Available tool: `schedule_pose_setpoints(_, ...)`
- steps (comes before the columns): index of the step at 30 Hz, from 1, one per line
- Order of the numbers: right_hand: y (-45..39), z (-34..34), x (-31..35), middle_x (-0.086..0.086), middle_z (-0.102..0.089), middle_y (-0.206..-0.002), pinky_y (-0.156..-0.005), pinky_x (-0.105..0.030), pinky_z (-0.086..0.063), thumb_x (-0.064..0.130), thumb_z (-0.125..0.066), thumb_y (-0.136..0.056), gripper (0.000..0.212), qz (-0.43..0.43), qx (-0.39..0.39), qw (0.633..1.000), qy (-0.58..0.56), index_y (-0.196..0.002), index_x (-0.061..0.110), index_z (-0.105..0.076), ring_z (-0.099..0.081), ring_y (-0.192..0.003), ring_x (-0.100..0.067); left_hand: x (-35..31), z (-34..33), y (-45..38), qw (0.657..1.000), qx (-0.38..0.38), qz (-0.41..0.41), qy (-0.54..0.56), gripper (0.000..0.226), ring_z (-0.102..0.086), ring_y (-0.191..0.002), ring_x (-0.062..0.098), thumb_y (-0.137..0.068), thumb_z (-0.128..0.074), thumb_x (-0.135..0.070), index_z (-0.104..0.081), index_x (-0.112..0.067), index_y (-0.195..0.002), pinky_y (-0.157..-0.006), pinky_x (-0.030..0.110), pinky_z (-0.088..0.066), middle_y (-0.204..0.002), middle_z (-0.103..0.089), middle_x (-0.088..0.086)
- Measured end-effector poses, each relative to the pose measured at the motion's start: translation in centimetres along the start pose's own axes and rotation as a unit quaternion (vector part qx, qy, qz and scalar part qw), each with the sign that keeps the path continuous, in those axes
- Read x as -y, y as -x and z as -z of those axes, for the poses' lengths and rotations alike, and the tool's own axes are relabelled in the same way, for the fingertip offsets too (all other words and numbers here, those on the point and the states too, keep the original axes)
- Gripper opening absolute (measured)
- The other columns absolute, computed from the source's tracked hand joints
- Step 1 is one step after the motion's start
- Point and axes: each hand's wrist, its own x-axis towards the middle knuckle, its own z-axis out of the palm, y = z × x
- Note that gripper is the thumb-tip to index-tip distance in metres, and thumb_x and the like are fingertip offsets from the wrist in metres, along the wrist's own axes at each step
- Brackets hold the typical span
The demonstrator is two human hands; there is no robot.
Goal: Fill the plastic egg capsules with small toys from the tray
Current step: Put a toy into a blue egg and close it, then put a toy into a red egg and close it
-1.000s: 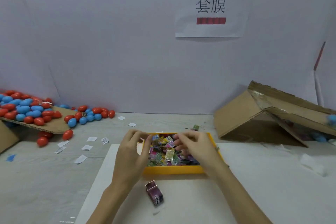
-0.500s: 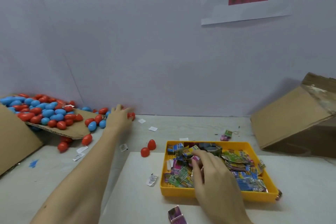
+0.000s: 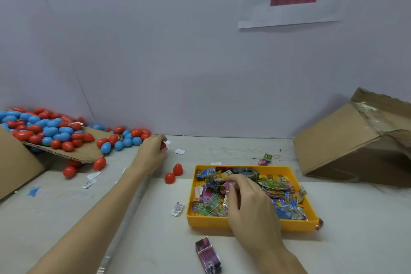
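Head view. The left hand reaches to the near edge of the heap of red and blue egg capsules spilled over a cardboard flap at the left of the table. Its fingers are curled round one red capsule, of which only a sliver shows past the fingertips. The right hand lies over the yellow tray in the centre of the table; its fingers pinch a small foil toy packet among the loose toy packets that fill the tray.

Progress. No capsule visibly contains a toy, so the task is judged to be at its start: one capsule and one toy are being collected, and the large heap remains to be filled. Two red capsule pieces rest on the table between the hands, just left of the tray.

Limits of the view. Whether those two pieces are halves or whole capsules cannot be told. The gripped capsule is mostly hidden by the hand. The pinched packet is possibly more than one; blur prevents a count. A purple box lies in front of the tray. A tilted cardboard box at the right is cut off by the frame edge.
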Motion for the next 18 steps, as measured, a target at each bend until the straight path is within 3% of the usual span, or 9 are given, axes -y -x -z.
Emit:
schedule_pose_setpoints(4, -0.1, 1.0, 0.4, 0.015, -0.066, -0.098, -0.07, -0.008, -0.044, 0.017, -0.054, -0.104, 0.017, -0.047, -0.007, 0.997, -0.057, -0.112, 0.024, -0.067, -0.061, -0.09, -0.001, -4.0, 2.4, 7.0, 0.986, -0.017, 0.003, 0.165, 0.019, -0.067, -0.099, 0.016, -0.095, -0.069, -0.008, -0.072, -0.018, -0.111, -0.086, 0.028, -0.058, -0.111, -0.07, 0.001)
schedule_pose_setpoints(6, -0.1, 1.5, 0.5, 0.015, -0.068, -0.095, -0.07, -0.009, -0.045, 0.014, -0.057, -0.103, 0.016, -0.057, -0.006, 0.995, -0.085, -0.109, 0.023, -0.069, -0.063, -0.087, 0.001, -6.4, 3.2, 10.6, 0.948, 0.016, 0.03, 0.316, 0.023, -0.071, -0.094, 0.006, -0.094, -0.071, -0.008, -0.076, -0.029, -0.103, -0.08, 0.02, -0.059, -0.104, -0.074, -0.009)
schedule_pose_setpoints(8, 0.0, 1.7, 0.4, 0.014, -0.07, -0.096, -0.073, -0.011, -0.048, 0.011, -0.058, -0.102, 0.018, -0.042, -0.012, 0.994, -0.1, -0.108, 0.022, -0.07, -0.064, -0.089, 0.0, -8.6, 3.4, 13.4, 0.909, 0.025, 0.035, 0.416, 0.028, -0.072, -0.095, 0.002, -0.093, -0.073, -0.008, -0.079, -0.034, -0.101, -0.084, 0.021, -0.06, -0.102, -0.077, -0.012)
schedule_pose_setpoints(10, 0.0, 1.9, 0.1, 0.01, -0.071, -0.101, -0.08, -0.018, -0.051, 0.006, -0.056, -0.102, 0.022, -0.024, -0.012, 0.994, -0.101, -0.108, 0.02, -0.072, -0.065, -0.095, -0.003, -10.5, 3.1, 15.0, 0.898, 0.002, 0.013, 0.439, 0.024, -0.072, -0.098, 0.006, -0.09, -0.077, -0.011, -0.078, -0.032, -0.101, -0.085, 0.024, -0.06, -0.104, -0.076, -0.009)
schedule_pose_setpoints(13, -0.1, 1.9, -0.2, 0.005, -0.066, -0.105, -0.086, -0.028, -0.052, 0.0, -0.055, -0.098, 0.03, -0.015, 0.022, 0.998, -0.061, -0.105, 0.019, -0.076, -0.061, -0.102, -0.012, -11.9, 3.0, 15.6, 0.909, -0.067, -0.047, 0.409, 0.018, -0.07, -0.095, 0.015, -0.083, -0.086, -0.015, -0.074, -0.023, -0.093, -0.084, 0.029, -0.057, -0.098, -0.07, -0.005)
schedule_pose_setpoints(15, -0.1, 1.7, -0.2, 0.006, -0.06, -0.106, -0.087, -0.027, -0.048, 0.005, -0.055, -0.096, 0.031, -0.023, 0.05, 0.998, -0.028, -0.103, 0.026, -0.077, -0.054, -0.105, -0.012, -11.8, 2.8, 15.9, 0.913, -0.096, -0.083, 0.388, 0.019, -0.067, -0.093, 0.017, -0.082, -0.086, -0.013, -0.072, -0.023, -0.091, -0.082, 0.032, -0.057, -0.096, -0.066, -0.007)
schedule_pose_setpoints(18, -0.1, 1.3, -0.1, 0.007, -0.055, -0.106, -0.089, -0.025, -0.041, 0.019, -0.056, -0.095, 0.03, -0.038, 0.084, 0.995, 0.041, -0.105, 0.036, -0.078, -0.045, -0.106, -0.013, -11.4, 1.9, 16.3, 0.917, -0.081, -0.088, 0.381, 0.039, -0.067, -0.104, 0.014, -0.081, -0.087, -0.011, -0.066, -0.022, -0.111, -0.09, 0.029, -0.057, -0.109, -0.066, -0.007)
